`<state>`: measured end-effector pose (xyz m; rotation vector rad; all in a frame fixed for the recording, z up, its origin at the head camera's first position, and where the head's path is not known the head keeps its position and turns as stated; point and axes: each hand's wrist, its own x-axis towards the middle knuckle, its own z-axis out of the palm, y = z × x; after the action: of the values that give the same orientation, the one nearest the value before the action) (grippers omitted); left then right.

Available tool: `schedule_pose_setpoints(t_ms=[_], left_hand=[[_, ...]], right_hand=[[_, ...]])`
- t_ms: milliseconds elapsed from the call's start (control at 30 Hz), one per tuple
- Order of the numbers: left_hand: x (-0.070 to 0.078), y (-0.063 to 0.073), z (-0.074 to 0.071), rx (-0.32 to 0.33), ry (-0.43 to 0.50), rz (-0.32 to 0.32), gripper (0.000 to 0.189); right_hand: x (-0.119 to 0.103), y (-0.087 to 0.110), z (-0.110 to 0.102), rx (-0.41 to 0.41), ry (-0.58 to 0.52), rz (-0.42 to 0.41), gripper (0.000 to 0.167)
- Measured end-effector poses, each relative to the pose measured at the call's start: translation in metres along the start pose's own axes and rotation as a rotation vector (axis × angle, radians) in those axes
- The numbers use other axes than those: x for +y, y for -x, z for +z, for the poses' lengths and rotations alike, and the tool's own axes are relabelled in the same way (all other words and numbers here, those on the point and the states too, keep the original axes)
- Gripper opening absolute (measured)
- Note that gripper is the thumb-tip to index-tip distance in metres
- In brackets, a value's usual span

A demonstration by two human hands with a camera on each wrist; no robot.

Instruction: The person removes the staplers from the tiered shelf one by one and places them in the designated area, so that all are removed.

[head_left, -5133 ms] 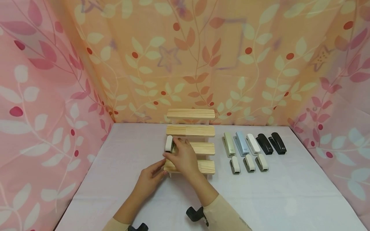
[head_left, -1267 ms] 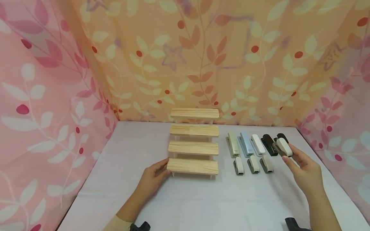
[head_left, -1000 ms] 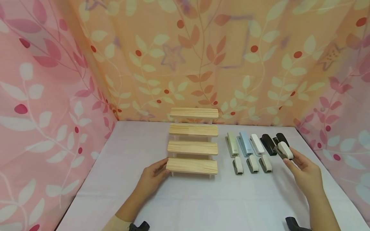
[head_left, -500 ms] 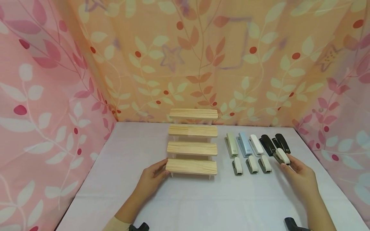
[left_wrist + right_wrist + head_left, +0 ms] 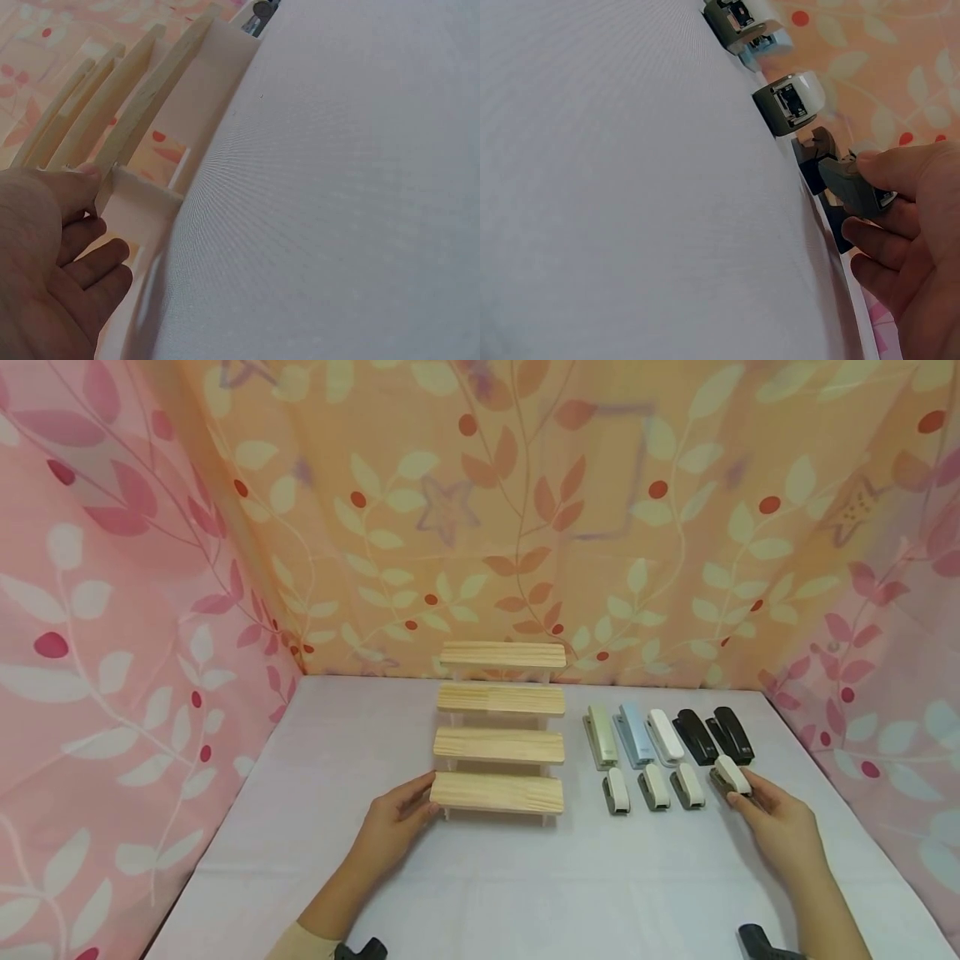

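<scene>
A wooden stepped display stand (image 5: 498,746) with four-tier look stands mid-table, its boards bare. My left hand (image 5: 392,831) holds the left end of its lowest board, thumb at the front edge in the left wrist view; its other fingers curl loosely below. At the right, my right hand (image 5: 783,831) pinches a small white stapler (image 5: 732,774) with a grey base between thumb and fingers. This stapler is at the right end of a front row of similar small staplers (image 5: 655,787). The right wrist view shows it tilted; whether it touches the cloth I cannot tell.
Behind the small staplers lies a row of longer ones: green (image 5: 601,737), blue (image 5: 636,737), white (image 5: 665,737) and two black staplers (image 5: 731,736). White cloth covers the table (image 5: 480,893). Patterned curtains (image 5: 360,527) enclose the back and sides.
Earlier, the small stapler was at the stand's left end by my right hand. My right hand has carried it right, then lowered it toward the front row. My left hand stays at the stand.
</scene>
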<state>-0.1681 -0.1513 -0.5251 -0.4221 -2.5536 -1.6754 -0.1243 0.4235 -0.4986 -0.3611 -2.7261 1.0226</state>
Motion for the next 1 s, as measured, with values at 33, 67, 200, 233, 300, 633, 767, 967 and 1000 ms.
schedule_pose_setpoints(t_ms=[33,67,200,233,300,633,767,967,1000], left_hand=[[0.000,0.000,0.000,0.000,0.003,0.000,0.050],[0.001,0.000,0.000,-0.002,0.007,-0.001,0.050],[0.003,0.000,0.000,-0.010,0.023,-0.013,0.050],[0.004,0.000,0.000,-0.011,0.026,-0.014,0.051],[0.004,0.000,0.000,-0.008,0.022,-0.015,0.051],[0.007,-0.001,-0.001,-0.006,-0.005,-0.008,0.051],[0.005,-0.001,-0.002,-0.016,-0.014,-0.007,0.052],[0.003,0.000,-0.003,-0.029,0.009,-0.042,0.053],[0.003,0.001,-0.003,-0.030,0.009,-0.048,0.053]], right_hand=[[0.000,0.000,0.000,-0.005,0.009,0.007,0.067],[0.001,-0.001,0.000,-0.012,0.013,0.009,0.067],[0.002,-0.001,0.000,-0.029,0.024,0.028,0.068],[0.002,-0.001,0.000,-0.032,0.025,0.032,0.068],[0.003,-0.002,0.001,-0.032,0.027,0.031,0.068],[0.009,-0.004,0.004,-0.028,0.041,0.017,0.068],[0.011,-0.005,0.005,-0.031,0.042,0.016,0.069],[0.011,-0.005,0.007,-0.054,0.078,0.017,0.073],[0.011,-0.005,0.007,-0.058,0.088,0.020,0.073]])
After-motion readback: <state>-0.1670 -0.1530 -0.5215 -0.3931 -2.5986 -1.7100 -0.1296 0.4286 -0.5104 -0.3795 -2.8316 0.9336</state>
